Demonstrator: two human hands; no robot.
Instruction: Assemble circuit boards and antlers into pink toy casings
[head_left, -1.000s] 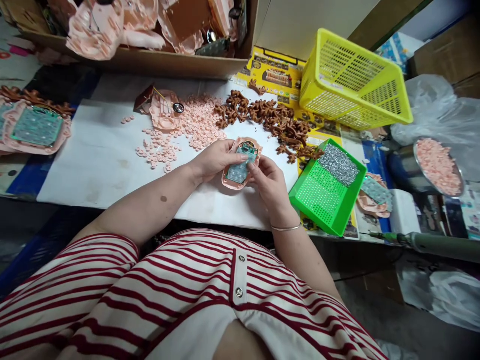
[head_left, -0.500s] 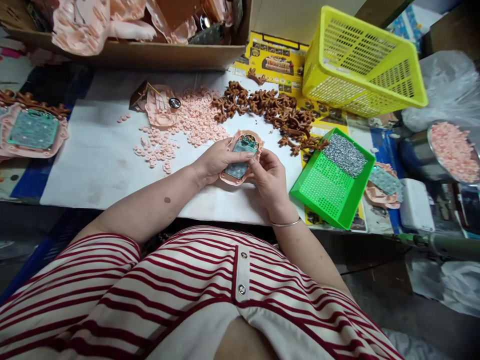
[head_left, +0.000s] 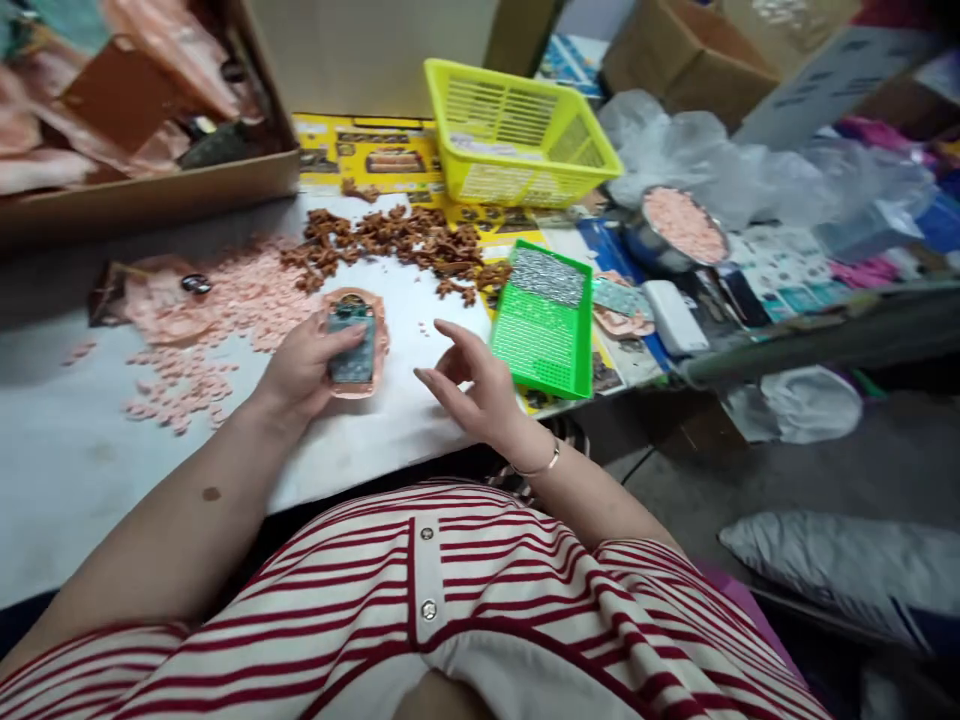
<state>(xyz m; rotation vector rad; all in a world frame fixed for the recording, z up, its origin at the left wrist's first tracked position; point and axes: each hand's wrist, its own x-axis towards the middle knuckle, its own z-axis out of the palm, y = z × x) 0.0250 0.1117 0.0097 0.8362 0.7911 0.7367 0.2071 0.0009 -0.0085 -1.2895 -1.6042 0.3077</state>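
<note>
A pink plastic casing half with a circuit board set in it is held by my left hand, whose thumb lies across the board. To the right, apart from the casing, my right hand has its fingers spread and nothing between them. Close to that hand sits a green tray with a heap of small silvery metal pieces at its far end. Brown plastic parts lie scattered beyond both hands. Small pink plastic pieces are piled at the left.
A yellow basket stands at the back. At the far left is a cardboard box of pink parts. Right of the tray are another casing with a board, a white box-like object and a metal bowl of pink pieces.
My right hand has let go of the casing and moved right, its fingers opening. The left hand still holds the casing. The view has turned to the right.
</note>
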